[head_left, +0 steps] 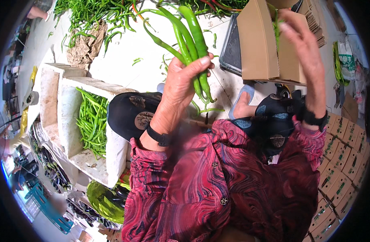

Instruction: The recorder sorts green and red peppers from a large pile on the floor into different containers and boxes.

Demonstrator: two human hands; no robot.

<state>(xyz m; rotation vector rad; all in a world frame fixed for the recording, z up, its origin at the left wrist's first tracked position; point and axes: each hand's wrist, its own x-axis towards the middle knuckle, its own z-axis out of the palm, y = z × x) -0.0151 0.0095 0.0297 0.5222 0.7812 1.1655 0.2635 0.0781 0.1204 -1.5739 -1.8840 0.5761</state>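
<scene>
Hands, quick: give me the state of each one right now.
Left hand: closed around a bunch of long green peppers.
Right hand: at the open cardboard box, fingers on green peppers inside; whether it grips them cannot be told.

A white foam box (pixel 68 121) at the left holds a heap of green peppers (pixel 92 121), with crumpled brown paper (pixel 86 46) lying beyond it. Flat printed cartons (pixel 340 177) are stacked at the right, and a dark tray (pixel 232 46) lies on the white floor (pixel 124 56).
</scene>
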